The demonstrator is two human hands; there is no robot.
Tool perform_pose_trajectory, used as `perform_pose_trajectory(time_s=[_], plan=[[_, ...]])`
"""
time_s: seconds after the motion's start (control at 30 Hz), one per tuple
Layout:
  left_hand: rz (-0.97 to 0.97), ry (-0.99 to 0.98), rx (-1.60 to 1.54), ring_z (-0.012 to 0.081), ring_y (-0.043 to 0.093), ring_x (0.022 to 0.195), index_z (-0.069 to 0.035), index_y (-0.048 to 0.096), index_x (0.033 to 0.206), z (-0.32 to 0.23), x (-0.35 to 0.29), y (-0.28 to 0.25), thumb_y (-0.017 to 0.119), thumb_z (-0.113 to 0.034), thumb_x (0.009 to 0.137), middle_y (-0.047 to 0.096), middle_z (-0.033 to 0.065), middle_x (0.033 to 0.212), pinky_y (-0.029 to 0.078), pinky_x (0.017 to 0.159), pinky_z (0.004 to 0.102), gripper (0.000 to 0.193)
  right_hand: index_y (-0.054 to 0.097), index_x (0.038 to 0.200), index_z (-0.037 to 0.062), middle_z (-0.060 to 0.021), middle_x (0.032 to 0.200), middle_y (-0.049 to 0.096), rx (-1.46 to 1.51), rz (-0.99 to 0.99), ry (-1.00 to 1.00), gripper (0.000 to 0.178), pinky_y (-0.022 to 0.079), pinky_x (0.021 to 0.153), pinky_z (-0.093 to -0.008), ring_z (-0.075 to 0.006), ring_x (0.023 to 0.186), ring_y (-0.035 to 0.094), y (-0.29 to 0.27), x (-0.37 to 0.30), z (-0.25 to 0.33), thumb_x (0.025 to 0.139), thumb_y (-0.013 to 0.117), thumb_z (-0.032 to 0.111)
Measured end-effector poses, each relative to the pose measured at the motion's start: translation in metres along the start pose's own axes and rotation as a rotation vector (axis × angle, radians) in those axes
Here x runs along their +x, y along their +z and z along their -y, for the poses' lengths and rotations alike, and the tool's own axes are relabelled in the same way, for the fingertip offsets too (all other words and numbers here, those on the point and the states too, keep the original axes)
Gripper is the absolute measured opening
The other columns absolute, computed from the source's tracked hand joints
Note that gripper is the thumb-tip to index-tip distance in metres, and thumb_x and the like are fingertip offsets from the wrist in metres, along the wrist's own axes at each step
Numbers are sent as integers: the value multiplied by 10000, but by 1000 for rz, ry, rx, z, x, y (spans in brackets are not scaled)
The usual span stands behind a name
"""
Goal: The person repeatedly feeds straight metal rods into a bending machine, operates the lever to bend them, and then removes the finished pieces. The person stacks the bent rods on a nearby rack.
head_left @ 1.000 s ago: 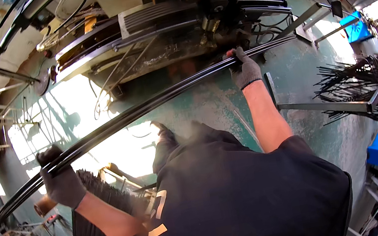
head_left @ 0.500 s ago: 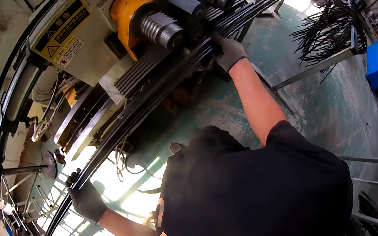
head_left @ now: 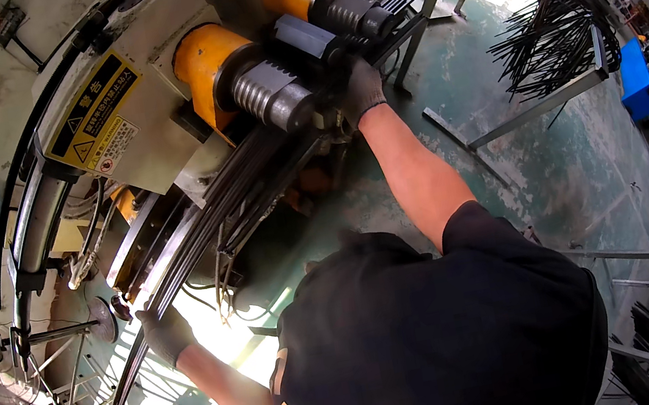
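A bundle of long, thin dark metal rods (head_left: 198, 239) slants from the lower left up to the machine's bed, beneath its grooved steel rollers. My left hand (head_left: 166, 332), in a dark grey glove, is closed round the rods near their lower left end. My right hand (head_left: 364, 93), gloved the same way, grips the bundle at the machine, close to the dark faceted block (head_left: 310, 37). Shadow hides its fingertips. The nearer grooved roller (head_left: 272, 95) juts out of an orange housing (head_left: 210, 58) just left of that hand. A second grooved roller (head_left: 361, 12) sits beyond it.
A grey machine panel with a yellow-black warning label (head_left: 92, 108) stands at upper left. To the right, a metal stand (head_left: 542, 115) bears a tangled heap of dark rods (head_left: 542, 37). A blue box (head_left: 637, 80) is beside it. A fan (head_left: 2, 351) stands far left.
The rod bundle has moved toward the machine and now lies against its bed under the rollers. My right hand has moved up and left; my left hand has shifted slightly right.
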State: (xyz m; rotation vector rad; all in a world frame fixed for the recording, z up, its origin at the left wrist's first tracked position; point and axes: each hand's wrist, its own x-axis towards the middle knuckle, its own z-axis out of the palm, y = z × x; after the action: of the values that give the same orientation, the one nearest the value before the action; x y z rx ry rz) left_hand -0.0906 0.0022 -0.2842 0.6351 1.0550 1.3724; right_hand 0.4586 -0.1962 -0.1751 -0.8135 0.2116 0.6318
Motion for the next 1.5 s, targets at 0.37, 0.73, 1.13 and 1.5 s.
perform_pose_trajectory(time_s=[0.37, 0.73, 1.13, 1.5], plan=[[33, -290, -370, 327, 682, 1098, 14, 686, 1185, 76, -31, 101, 568, -269, 1082, 730, 169, 1157, 540, 1036, 460, 323, 737, 963, 11, -86, 886, 691, -387, -315, -64, 426, 511, 652, -413, -230, 746, 655, -6, 51, -10, 952, 645, 427], [119, -343, -498, 344, 651, 1225, 19, 705, 1200, 14, -30, 99, 545, -200, 1069, 722, 181, 1263, 438, 1162, 533, 301, 720, 993, 14, -172, 886, 710, -1642, -172, -719, 327, 542, 723, -435, -331, 823, 717, -61, 127, -42, 971, 637, 329], [237, -226, -489, 320, 652, 1201, 76, 641, 1259, 80, -21, 93, 538, -184, 1084, 693, 201, 1269, 512, 1103, 480, 331, 705, 1196, -14, -74, 1070, 727, -214, -126, -297, 403, 545, 820, -363, -200, 850, 680, -61, 49, -39, 1035, 647, 350], [-5, -133, -529, 359, 656, 1227, 55, 650, 1243, 44, -12, 77, 522, -176, 1086, 704, 206, 1269, 510, 1113, 528, 308, 699, 1220, 23, -94, 1152, 755, -681, -308, -33, 404, 575, 810, -331, -191, 892, 732, -238, 55, -21, 1038, 647, 379]])
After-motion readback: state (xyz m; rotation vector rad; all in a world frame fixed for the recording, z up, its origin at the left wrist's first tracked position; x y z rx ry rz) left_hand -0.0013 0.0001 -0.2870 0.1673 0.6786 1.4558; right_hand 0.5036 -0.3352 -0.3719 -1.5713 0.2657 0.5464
